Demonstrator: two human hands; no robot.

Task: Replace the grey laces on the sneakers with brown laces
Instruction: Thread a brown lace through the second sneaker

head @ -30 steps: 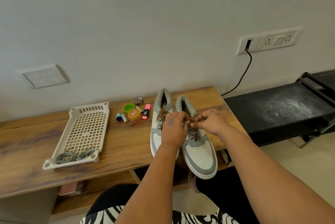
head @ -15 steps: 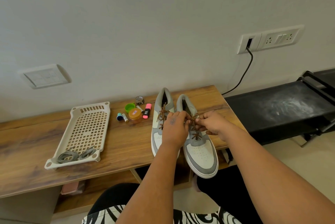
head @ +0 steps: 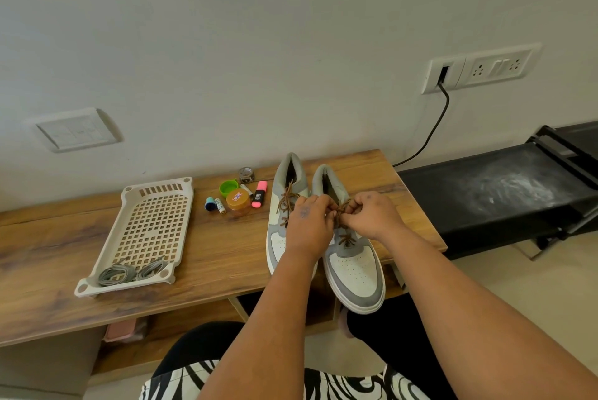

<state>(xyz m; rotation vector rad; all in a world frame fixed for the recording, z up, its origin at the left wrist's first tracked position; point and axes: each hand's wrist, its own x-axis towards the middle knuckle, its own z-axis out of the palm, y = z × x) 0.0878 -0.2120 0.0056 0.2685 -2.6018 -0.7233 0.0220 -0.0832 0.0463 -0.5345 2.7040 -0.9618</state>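
wooden table (head: 207,247) bears a tray (head: 155,205), grey laces (head: 131,271) coiled at its 6 o'clock end. left hand (head: 307,225) and right hand (head: 372,215) (fingers curled) pinch the brown lace (head: 339,210).

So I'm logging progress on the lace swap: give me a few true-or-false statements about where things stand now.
1. Both hands, left and right, pinch the brown lace on the right sneaker. True.
2. The grey laces lie in the white tray. True.
3. The left sneaker has grey laces. False: its lace is brown.
4. The pink highlighter is in the tray. False: it lies on the table beside the left sneaker.
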